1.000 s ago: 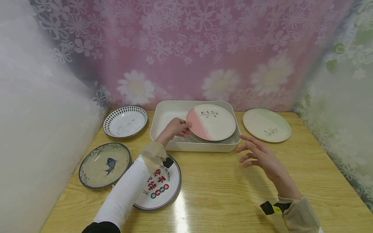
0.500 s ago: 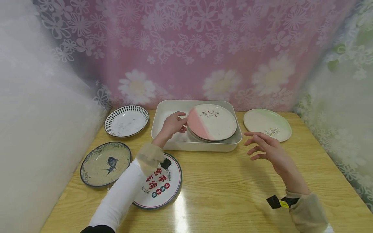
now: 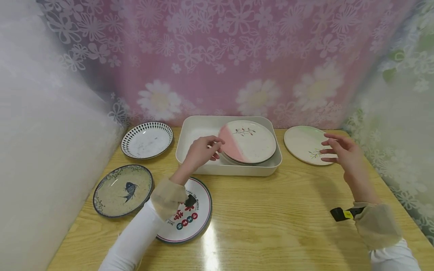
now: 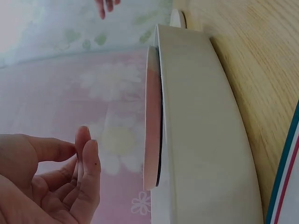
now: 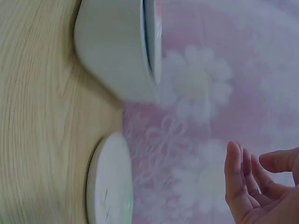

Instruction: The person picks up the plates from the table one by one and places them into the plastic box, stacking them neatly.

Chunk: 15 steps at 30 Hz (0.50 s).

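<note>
My left hand (image 3: 200,153) hovers above the left half of a white rectangular bin (image 3: 230,171), holding nothing. In the left wrist view its thumb and fingers (image 4: 91,172) curve loosely, apart from the plate rim. A pink-and-white plate (image 3: 254,145) with a twig design lies tilted on other dishware in the bin's right half. My right hand (image 3: 349,154) is raised by the right edge of a cream plate with a green edge (image 3: 301,145), overlapping it in the head view. Nothing is between its loosely bent fingers (image 5: 233,172), which show apart from that plate in the right wrist view.
At the back left sits a plate with a black diamond-patterned rim (image 3: 147,141). A fish-painted plate (image 3: 115,192) lies in front of it. Beneath my left forearm is a white plate with red lettering (image 3: 200,222). A pink floral curtain (image 3: 217,67) hangs behind the table.
My right hand has moved right and farther back, from beside the bin to over the green-edged plate. The left hand has shifted slightly toward me; the plates have stayed in place.
</note>
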Available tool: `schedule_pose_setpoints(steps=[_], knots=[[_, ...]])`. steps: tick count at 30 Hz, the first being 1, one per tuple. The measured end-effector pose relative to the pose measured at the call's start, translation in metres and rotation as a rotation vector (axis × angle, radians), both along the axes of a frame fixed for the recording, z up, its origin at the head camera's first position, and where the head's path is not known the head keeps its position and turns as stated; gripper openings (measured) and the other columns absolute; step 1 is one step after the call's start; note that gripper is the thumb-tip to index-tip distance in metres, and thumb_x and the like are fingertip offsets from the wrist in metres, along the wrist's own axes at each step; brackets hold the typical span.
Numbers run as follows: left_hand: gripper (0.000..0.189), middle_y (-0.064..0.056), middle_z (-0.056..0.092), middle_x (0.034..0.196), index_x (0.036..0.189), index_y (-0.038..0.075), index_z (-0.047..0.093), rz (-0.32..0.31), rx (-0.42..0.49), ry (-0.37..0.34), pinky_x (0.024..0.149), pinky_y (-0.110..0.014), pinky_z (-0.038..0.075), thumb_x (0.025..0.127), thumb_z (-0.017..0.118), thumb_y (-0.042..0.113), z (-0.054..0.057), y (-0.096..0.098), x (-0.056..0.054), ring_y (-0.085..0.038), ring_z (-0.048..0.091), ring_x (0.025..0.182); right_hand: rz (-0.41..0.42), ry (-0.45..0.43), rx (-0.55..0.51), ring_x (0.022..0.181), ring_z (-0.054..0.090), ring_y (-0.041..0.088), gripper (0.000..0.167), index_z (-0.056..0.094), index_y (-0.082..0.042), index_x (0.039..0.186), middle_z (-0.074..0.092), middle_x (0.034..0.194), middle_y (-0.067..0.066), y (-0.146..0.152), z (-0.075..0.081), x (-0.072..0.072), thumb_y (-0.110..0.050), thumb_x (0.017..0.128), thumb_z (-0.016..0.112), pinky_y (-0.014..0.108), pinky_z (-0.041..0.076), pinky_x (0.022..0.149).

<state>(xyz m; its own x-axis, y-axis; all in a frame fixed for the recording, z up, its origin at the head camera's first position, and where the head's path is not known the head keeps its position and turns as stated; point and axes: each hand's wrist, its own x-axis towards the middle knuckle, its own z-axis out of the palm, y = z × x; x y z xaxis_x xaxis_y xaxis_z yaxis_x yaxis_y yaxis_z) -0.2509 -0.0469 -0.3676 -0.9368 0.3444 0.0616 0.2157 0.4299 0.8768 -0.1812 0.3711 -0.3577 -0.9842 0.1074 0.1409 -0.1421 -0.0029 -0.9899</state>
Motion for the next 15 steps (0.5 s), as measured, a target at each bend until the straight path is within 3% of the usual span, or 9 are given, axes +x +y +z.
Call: schedule_pose_setpoints(steps=[3,7,10,13,15], knots=[[0.027,-0.013,0.072,0.092,0.124,0.005,0.07,-0.002,0.002,0.013,0.067,-0.026,0.062,0.105,0.055,0.018,0.0,-0.001,0.006,-0.02,0.072,0.073,-0.101,-0.041,0.032,0.071,0.07,0.005,0.019,0.066,-0.025,0.112,0.068,0.089,-0.011,0.021,-0.006,-0.013,-0.013,0.106,0.053,0.021,0.06,0.058],[0.026,-0.017,0.073,0.095,0.122,0.006,0.071,0.0,0.007,0.022,0.067,-0.026,0.062,0.105,0.056,0.018,0.0,-0.002,0.013,-0.015,0.071,0.07,-0.232,-0.168,0.189,0.065,0.067,0.001,0.013,0.059,-0.027,0.109,0.063,0.082,-0.018,0.049,-0.02,-0.029,-0.018,0.106,0.051,0.021,0.059,0.056],[0.024,-0.015,0.073,0.094,0.121,0.008,0.072,0.001,0.002,0.026,0.066,-0.025,0.061,0.105,0.056,0.018,-0.001,-0.002,0.019,-0.013,0.07,0.069,-0.258,-0.261,0.356,0.064,0.066,-0.001,0.03,0.055,-0.01,0.132,0.059,0.083,-0.019,0.067,-0.034,-0.036,-0.021,0.106,0.047,0.024,0.061,0.059],[0.023,-0.016,0.073,0.094,0.119,0.009,0.072,0.002,-0.003,0.021,0.065,-0.025,0.061,0.105,0.056,0.018,-0.003,-0.002,0.024,-0.018,0.071,0.071,-0.234,-0.347,0.499,0.064,0.065,-0.002,0.059,0.033,0.016,0.148,0.066,0.103,0.009,0.083,-0.049,-0.042,-0.024,0.106,0.043,0.033,0.063,0.067],[0.023,-0.015,0.073,0.093,0.119,0.009,0.072,0.002,0.001,0.016,0.065,-0.025,0.061,0.105,0.057,0.018,-0.005,-0.003,0.028,-0.022,0.072,0.073,-0.212,-0.419,0.578,0.063,0.066,0.0,0.067,0.022,0.023,0.147,0.063,0.113,0.029,0.093,-0.058,-0.045,-0.025,0.106,0.041,0.044,0.062,0.08]])
